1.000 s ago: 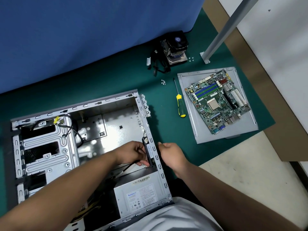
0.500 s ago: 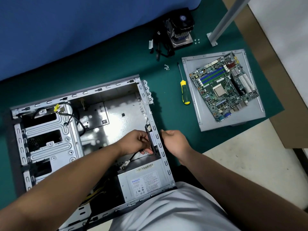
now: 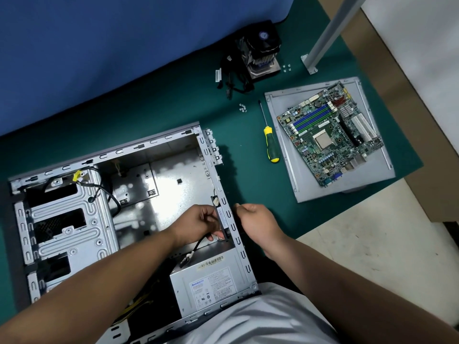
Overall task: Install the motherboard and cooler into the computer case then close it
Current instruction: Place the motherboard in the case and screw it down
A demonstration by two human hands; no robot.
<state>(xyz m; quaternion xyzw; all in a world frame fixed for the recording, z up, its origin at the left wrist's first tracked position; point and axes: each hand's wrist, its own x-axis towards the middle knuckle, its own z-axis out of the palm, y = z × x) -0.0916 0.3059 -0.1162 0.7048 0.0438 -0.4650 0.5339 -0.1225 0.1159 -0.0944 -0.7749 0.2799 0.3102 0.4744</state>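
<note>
Two hands at computer case point(image 3: 129, 194) rear wall: left hand point(image 3: 198, 223) pinches black bracket point(image 3: 221, 219) inside, right hand point(image 3: 255, 219) curled outside, grip unclear; motherboard point(image 3: 330, 134) on side panel point(image 3: 288, 155), mat's right edge, cooler point(image 3: 260, 53) at back edge—prep step, nxt lift board in.

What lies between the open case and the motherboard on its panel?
In the head view, a yellow-handled screwdriver lies on the green mat between case and motherboard.

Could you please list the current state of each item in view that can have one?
Computer case: open, on its side, no motherboard inside.
Motherboard: out of the case, lying on the side panel.
Cooler: uninstalled, on the mat.
Screwdriver: lying unused.
Left hand: fingers pinch a black part at the case's rear wall.
Right hand: curled outside that wall; grip unclear.
</note>
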